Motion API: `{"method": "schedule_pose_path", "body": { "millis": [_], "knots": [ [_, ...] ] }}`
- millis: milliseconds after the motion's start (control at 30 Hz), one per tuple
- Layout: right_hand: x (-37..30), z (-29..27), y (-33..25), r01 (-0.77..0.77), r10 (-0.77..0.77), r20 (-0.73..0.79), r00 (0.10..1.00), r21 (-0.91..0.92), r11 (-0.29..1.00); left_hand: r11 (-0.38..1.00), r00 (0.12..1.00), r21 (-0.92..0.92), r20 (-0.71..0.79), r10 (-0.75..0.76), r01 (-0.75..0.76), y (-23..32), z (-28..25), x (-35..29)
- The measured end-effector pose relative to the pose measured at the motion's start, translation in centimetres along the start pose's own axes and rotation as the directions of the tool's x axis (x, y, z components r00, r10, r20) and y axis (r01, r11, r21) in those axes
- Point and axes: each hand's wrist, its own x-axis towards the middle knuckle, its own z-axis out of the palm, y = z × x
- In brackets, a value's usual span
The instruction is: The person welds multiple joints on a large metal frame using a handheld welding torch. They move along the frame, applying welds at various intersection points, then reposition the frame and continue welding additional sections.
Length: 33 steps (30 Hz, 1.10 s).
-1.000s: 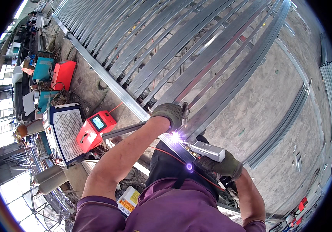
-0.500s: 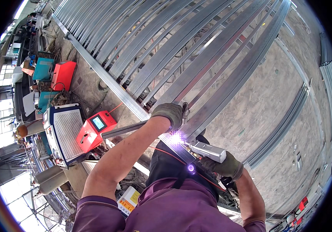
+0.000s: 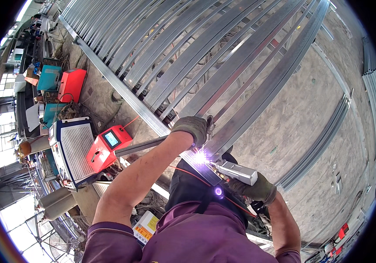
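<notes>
My right hand [image 3: 259, 189], in a dark green work glove, grips a handheld welding gun [image 3: 239, 171] with a boxy silver head. A bright violet-white spark [image 3: 200, 158] burns at its nozzle, on the joint between a long steel rail [image 3: 150, 119] and the end of a steel tube [image 3: 227, 136]. Just beyond the spark, my gloved left hand [image 3: 191, 129] is closed near the tube ends. At its fingers shows a small grey metal piece [image 3: 210, 126] that looks like a clamp; most of the grip is hidden. Glare covers the weld itself.
Many parallel steel tubes [image 3: 170, 61] form a large frame ahead. To the left stand a red machine with a screen [image 3: 111, 139], a white-and-blue cabinet [image 3: 75, 151] and gas cylinders [image 3: 56, 204]. Loose tubes [image 3: 317, 142] lie on the floor at right. An orange hose [image 3: 196, 177] crosses my legs.
The welding gun, my right hand and the spark have shifted very slightly to the right along the joint. My left hand stays where it was.
</notes>
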Motion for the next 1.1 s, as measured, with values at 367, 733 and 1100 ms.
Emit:
{"method": "schedule_pose_path", "body": {
  "millis": [367,733,1100],
  "knots": [
    [0.0,0.0,1.0,-0.047,0.046,0.015,0.999,0.06,0.997,1.0,0.999,-0.017,-0.03,0.013,-0.013,-0.1,0.1,-0.1],
    [-0.5,0.0,0.1,-0.082,0.069,0.056,0.996,0.286,0.955,0.996,0.993,-0.089,-0.117,0.02,-0.031,-1.0,2.0,1.5],
    [-0.1,-0.4,3.9,0.144,-0.167,0.103,0.981,0.196,0.97,0.997,0.994,-0.046,-0.096,0.053,-0.057,-0.2,0.5,-0.3]
  ]
}}
